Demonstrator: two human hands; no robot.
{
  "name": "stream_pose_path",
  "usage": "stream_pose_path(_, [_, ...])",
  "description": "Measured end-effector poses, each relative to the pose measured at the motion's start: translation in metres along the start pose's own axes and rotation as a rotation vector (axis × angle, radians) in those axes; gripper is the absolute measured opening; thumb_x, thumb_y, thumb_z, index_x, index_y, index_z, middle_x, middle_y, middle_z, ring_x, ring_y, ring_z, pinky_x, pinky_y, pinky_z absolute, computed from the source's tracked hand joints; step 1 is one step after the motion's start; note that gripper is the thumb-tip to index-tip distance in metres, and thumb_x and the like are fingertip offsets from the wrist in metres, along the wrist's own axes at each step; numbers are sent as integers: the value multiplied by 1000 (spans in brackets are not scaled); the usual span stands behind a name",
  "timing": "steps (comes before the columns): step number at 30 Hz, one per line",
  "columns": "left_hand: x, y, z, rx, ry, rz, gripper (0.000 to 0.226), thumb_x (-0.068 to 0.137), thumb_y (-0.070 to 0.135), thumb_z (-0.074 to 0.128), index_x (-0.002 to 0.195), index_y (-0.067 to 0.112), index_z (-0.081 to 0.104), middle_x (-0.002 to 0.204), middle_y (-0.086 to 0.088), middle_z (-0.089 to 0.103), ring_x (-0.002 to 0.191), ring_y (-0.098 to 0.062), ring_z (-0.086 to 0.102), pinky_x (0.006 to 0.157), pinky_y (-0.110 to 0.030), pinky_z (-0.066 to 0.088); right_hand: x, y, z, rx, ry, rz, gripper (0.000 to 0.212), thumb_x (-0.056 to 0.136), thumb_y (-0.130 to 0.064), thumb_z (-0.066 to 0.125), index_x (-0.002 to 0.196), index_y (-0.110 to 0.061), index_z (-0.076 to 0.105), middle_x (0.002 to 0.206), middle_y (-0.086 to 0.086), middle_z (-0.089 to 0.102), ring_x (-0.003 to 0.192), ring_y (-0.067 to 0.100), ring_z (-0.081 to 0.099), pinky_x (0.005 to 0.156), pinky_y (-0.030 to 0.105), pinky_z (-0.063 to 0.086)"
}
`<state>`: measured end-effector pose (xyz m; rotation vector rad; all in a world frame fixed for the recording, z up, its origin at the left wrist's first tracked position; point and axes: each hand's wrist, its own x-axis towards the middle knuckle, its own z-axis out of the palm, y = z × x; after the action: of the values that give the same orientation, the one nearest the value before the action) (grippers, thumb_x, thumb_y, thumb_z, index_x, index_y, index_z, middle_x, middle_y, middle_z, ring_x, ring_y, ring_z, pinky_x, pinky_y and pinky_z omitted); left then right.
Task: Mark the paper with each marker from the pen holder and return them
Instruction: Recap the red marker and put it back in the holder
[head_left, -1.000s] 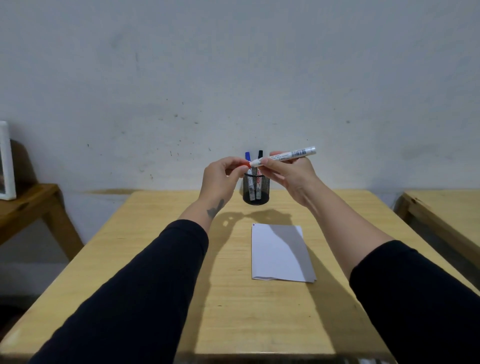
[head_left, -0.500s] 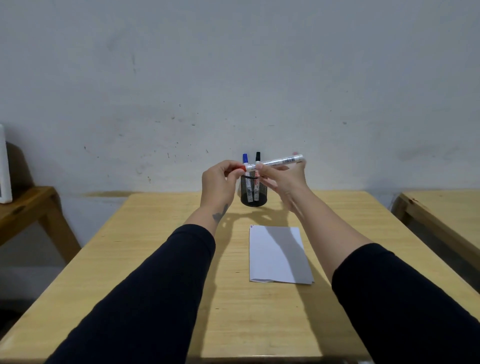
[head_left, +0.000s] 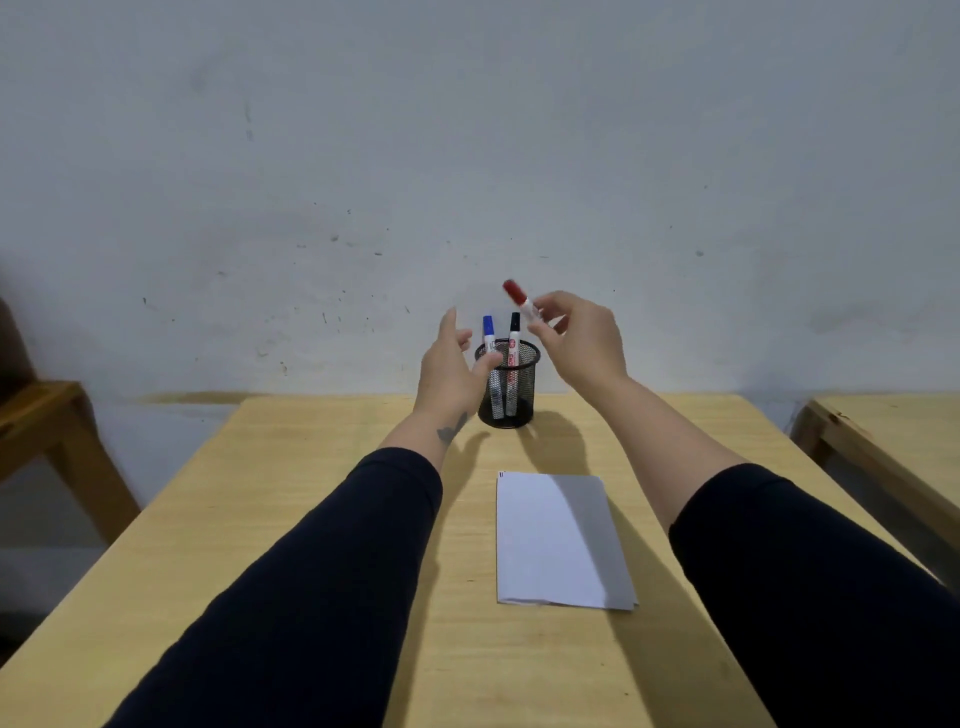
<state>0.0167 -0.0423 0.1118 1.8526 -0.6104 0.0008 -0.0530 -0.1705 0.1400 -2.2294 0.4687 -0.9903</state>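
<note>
A black mesh pen holder (head_left: 522, 387) stands at the far middle of the wooden table (head_left: 291, 519). A blue-capped marker (head_left: 489, 332) and a black-capped marker (head_left: 514, 335) stand upright in it. My right hand (head_left: 582, 340) holds a red-capped marker (head_left: 519, 299) just above and right of the holder, its cap on and pointing up and left. My left hand (head_left: 449, 366) hovers with fingers spread beside the holder's left side, holding nothing. A white sheet of paper (head_left: 558, 540) lies flat on the table in front of the holder.
A grey wall rises right behind the table. Another wooden table (head_left: 893, 447) stands to the right across a narrow gap, and a wooden bench or stand (head_left: 47, 426) stands to the left.
My left hand has let go of the red marker's cap end and spread apart. My right hand has turned the marker from lying sideways to cap-up above the holder.
</note>
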Motion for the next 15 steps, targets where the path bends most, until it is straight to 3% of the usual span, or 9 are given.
stream_pose_path(3, [10,-29,17,105,-53,-133,88,84,24,70,150,10,14,153,-10,33,142,-23,32,113,-36,29,30,-1,5,140,96,32,16,85,-21,68,100,-17,69,84,-6,64,63,3,55,66,22,48])
stream_pose_path(5, [16,-44,30,121,-78,-182,93,81,26,73,150,7,14,156,-10,28,144,-24,27,115,-37,27,48,0,12,213,131,73,17,83,-18,69,100,-14,68,79,-7,62,63,0,54,62,12,44])
stream_pose_path(7, [22,-53,41,122,-86,-199,95,77,28,77,148,5,18,155,-10,29,143,-25,28,113,-37,29,59,7,24,228,138,127,18,83,-17,69,100,-14,68,77,-6,62,66,6,56,60,11,42])
stream_pose_path(12, [37,-62,62,25,-51,-152,70,68,24,82,125,12,43,125,-5,58,112,-23,57,83,-27,42,62,41,56,91,35,272,21,83,-17,64,102,-12,69,94,4,71,80,12,59,72,23,45])
stream_pose_path(15, [42,-65,65,3,-48,-132,68,68,24,82,125,13,46,117,-2,62,97,-14,57,79,-25,42,55,53,66,26,-9,320,21,83,-15,64,102,-11,71,101,5,72,84,15,63,69,22,42])
